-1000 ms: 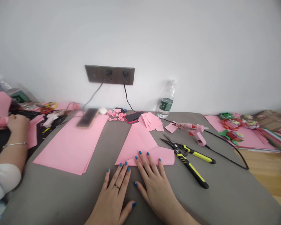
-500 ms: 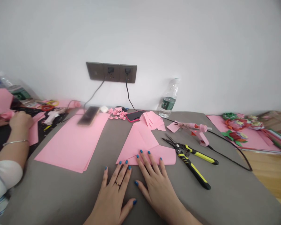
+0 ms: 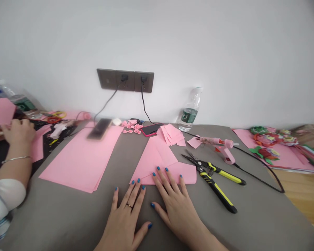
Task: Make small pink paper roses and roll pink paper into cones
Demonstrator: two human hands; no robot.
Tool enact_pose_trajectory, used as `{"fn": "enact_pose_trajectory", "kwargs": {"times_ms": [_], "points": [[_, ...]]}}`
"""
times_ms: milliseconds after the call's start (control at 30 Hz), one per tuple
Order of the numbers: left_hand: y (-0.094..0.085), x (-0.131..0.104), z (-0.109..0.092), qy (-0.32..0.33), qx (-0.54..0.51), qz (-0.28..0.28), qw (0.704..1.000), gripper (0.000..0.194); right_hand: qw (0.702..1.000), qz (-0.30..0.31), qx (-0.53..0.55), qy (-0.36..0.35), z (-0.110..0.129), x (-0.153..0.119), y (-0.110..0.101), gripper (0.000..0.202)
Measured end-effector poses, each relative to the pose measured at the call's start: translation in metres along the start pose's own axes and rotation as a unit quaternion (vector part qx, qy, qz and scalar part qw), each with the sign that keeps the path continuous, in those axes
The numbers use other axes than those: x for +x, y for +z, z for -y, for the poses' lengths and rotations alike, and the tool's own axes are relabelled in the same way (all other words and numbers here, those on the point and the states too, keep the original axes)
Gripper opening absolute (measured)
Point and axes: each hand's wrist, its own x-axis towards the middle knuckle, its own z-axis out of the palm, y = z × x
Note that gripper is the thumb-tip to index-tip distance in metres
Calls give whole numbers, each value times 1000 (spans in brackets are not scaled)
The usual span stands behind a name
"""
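A folded sheet of pink paper [image 3: 157,157] lies on the grey table mat in front of me, with one flap turned over along its near side. My right hand [image 3: 174,202] is flat with fingers spread, its fingertips resting on the folded flap. My left hand [image 3: 125,212], also flat and open, has its fingertips at the paper's near left edge. Neither hand grips anything. Just right of the paper lie pliers [image 3: 211,179] with yellow and black handles, their jaws apart. A fan of small pink paper pieces [image 3: 171,134] overlaps the sheet's far tip.
Left stands a stack of pink sheets [image 3: 81,157] with a phone [image 3: 99,129] on it. A pink glue gun [image 3: 222,146], its cable, and a water bottle [image 3: 189,111] are behind and right. Paper flowers [image 3: 267,139] lie far right. A co-worker's arm [image 3: 18,150] works at left.
My left hand has shifted slightly left, while my right hand stays nearly in place on the paper. At left, the co-worker's hand has moved a little.
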Motion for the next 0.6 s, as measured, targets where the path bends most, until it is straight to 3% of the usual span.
{"fn": "enact_pose_trajectory", "kwargs": {"times_ms": [200,600], "points": [[1,-6,3,-40,0,6,999,60,1000,27,8,6,0,0,-1,64],[1,-14,14,-46,16,5,999,67,999,27,23,12,1,0,0,66]]}}
